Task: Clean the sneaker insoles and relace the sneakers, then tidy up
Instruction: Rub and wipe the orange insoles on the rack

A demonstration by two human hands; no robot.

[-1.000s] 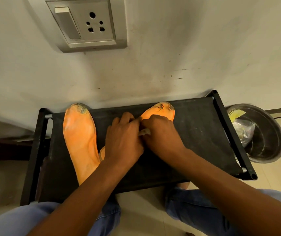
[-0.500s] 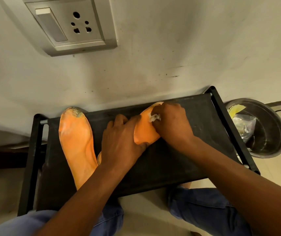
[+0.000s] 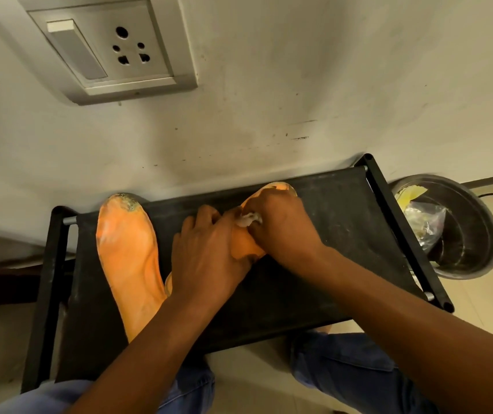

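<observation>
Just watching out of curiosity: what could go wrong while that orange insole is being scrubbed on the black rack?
The left hand pins only part of the scrubbed insole, so hard rubbing by the right hand could crease or slide it. The small wipe looks worn and may shred. The other insole overhangs the black rack and could get knocked off.

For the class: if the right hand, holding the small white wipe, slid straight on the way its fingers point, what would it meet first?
Most likely the left hand, which presses on the same orange foam insole. The right hand pinches the small white wipe, fingers pointing leftwards at the left hand's fingertips. They look nearly touching, though depth is uncertain.
</observation>
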